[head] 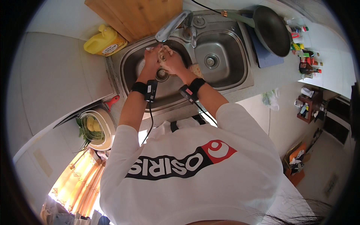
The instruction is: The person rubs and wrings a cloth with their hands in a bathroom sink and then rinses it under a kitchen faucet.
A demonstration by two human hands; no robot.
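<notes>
Under the spout of a chrome faucet (pixel 173 26), both hands meet over the left basin (pixel 171 92) of a stainless steel double sink. Between them is a small pale item (pixel 162 56) with dark marks; fingers cover much of it, so its kind is unclear. My right hand (pixel 173 62) grips it from the right. My left hand (pixel 152 59) closes on its left side, its fingertips partly hidden. A beige sponge or cloth (pixel 196 70) lies by the divider, beside my right wrist. Below the hands sits a drain strainer (pixel 161 74).
Right of the right basin (pixel 225 70), a frying pan (pixel 271 31) rests over a blue-grey board (pixel 263 53), near several bottles (pixel 308 67). A yellow jug (pixel 105 42) and wooden board (pixel 140 17) stand behind the sink. At left are a red-handled tool (pixel 113 101) and a produce container (pixel 108 132).
</notes>
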